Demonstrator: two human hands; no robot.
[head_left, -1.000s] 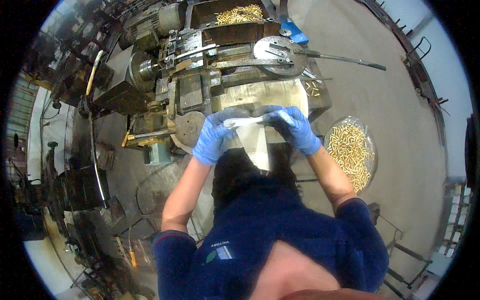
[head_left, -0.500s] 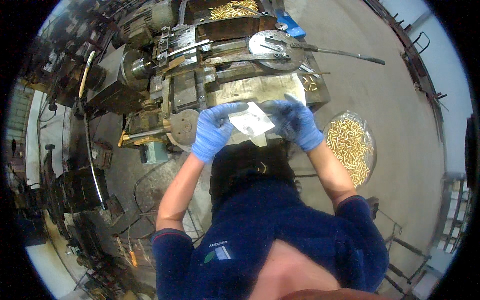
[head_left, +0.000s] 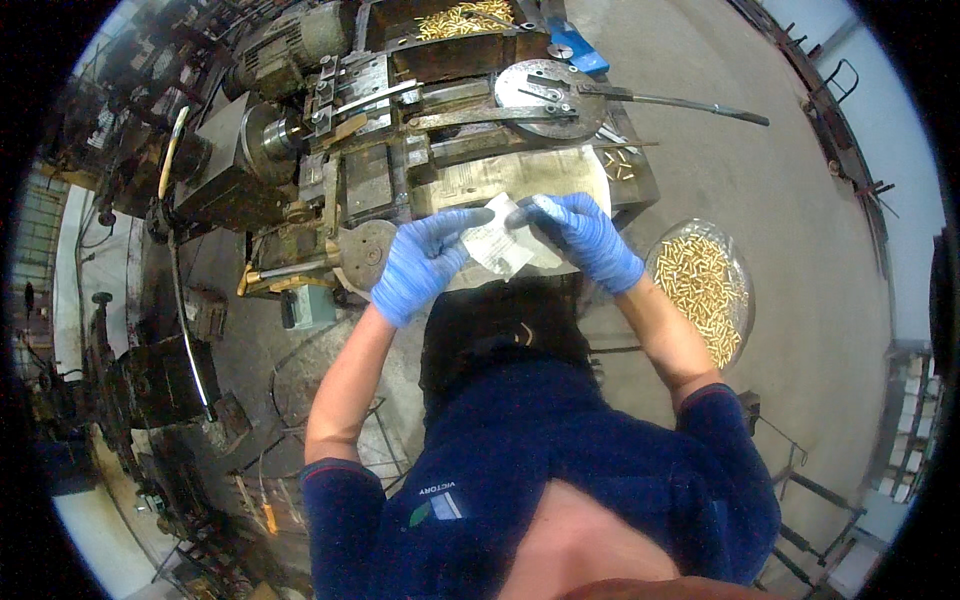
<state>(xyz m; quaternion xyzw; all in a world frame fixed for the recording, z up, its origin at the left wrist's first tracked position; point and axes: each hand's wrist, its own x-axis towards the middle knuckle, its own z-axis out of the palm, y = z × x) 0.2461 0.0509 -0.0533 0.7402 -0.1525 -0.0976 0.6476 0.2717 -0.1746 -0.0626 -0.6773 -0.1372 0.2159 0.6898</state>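
Observation:
A small creased sheet of white paper (head_left: 497,246) with faint print is held up in front of my waist. My left hand (head_left: 425,262), in a blue glove with darkened fingertips, pinches its left side. The gloved right hand (head_left: 585,238) grips the paper's upper right part between thumb and fingers. Just beyond the paper, a larger yellowed printed sheet (head_left: 470,180) lies on the machine's front. Behind that sits a round metal plate (head_left: 535,110) with a long lever handle (head_left: 700,104) reaching right.
To my right stands a clear-lined round container (head_left: 742,300) of small brass pieces (head_left: 695,290). More brass pieces (head_left: 465,20) fill a dark metal tray (head_left: 440,58) at the back. A machine spindle (head_left: 275,135) is at the left, and a blue object (head_left: 580,50) lies at the far right corner.
The paper has turned and creased between my hands. My right hand has moved slightly left and up, its fingers now over the paper's upper edge. My left hand has shifted slightly.

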